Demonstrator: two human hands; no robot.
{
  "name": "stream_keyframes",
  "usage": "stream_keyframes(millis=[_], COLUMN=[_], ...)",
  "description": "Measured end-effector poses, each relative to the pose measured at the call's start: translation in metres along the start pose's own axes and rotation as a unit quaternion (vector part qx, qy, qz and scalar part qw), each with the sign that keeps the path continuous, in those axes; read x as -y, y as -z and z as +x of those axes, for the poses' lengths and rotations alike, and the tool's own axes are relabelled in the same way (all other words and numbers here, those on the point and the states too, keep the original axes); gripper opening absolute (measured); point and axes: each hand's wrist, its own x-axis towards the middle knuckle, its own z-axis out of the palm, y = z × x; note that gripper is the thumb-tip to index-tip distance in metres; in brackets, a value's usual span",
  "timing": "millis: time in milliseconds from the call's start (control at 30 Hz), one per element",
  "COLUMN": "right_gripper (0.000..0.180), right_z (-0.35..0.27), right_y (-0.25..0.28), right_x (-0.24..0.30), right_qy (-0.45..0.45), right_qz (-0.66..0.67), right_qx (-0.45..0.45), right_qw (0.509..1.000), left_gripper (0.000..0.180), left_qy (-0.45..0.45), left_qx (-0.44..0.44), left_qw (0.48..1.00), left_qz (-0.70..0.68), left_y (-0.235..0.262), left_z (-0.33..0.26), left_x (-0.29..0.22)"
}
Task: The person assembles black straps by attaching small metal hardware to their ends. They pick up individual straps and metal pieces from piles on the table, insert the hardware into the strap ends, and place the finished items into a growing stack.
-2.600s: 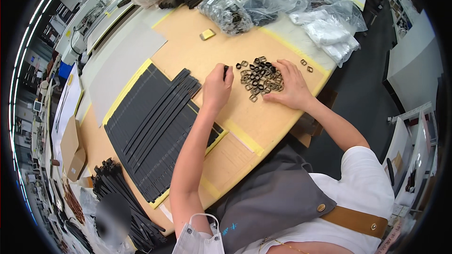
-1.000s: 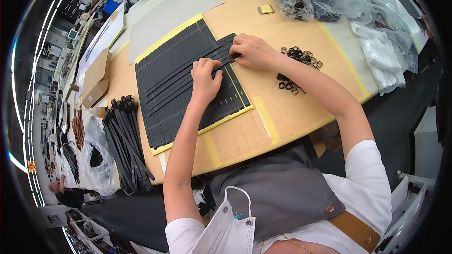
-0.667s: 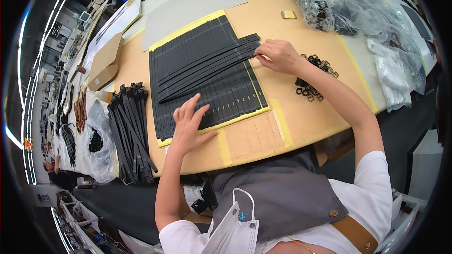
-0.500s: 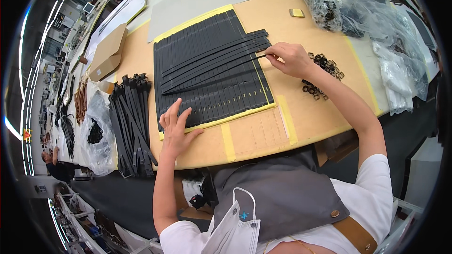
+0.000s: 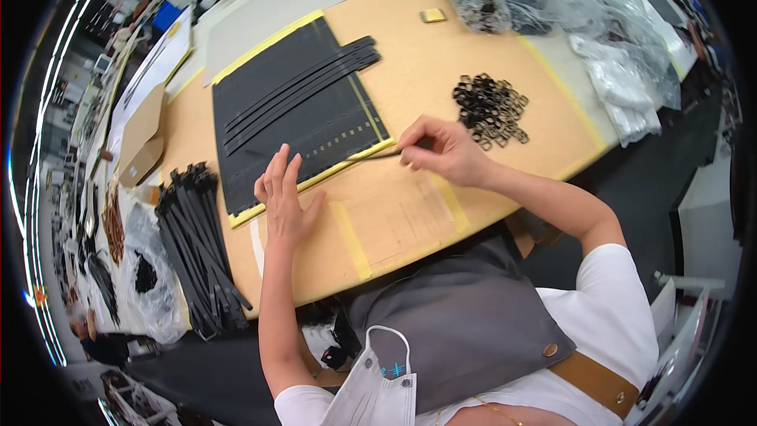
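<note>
A black mat (image 5: 300, 110) edged with yellow tape lies on the tan worktable (image 5: 410, 213), with several long black straps (image 5: 307, 87) laid across it. My left hand (image 5: 282, 199) rests flat and open on the mat's near edge. My right hand (image 5: 441, 154) pinches the end of one thin black strap (image 5: 378, 156) at the mat's near right corner. A pile of small black buckle rings (image 5: 490, 101) sits just beyond my right hand.
A bundle of black straps (image 5: 197, 244) lies at the table's left edge. Clear plastic bags (image 5: 583, 24) with parts crowd the far right. A small yellow block (image 5: 432, 15) and a cardboard box (image 5: 142, 142) sit further off. A grey sheet (image 5: 276, 8) lies behind the mat.
My right hand has drawn a strap from the far side of the mat to its near right corner. My left hand moved from the mat's middle to its near edge.
</note>
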Motion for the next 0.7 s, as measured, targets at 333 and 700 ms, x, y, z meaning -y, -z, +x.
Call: stream_keyframes(millis=[333, 700], right_gripper=[0.011, 0.011], right_z=[-0.062, -0.052], right_y=[0.02, 0.011], right_x=[0.005, 0.004], right_qy=[0.127, 0.092], right_qz=[-0.242, -0.254], right_qx=[0.067, 0.099], right_qw=[0.959, 0.958], left_gripper=[0.045, 0.039], left_qy=[-0.146, -0.087], left_qx=[0.027, 0.122], left_qw=[0.988, 0.968], left_qz=[0.035, -0.204], left_y=[0.012, -0.032], left_z=[-0.007, -0.003], left_x=[-0.01, -0.105])
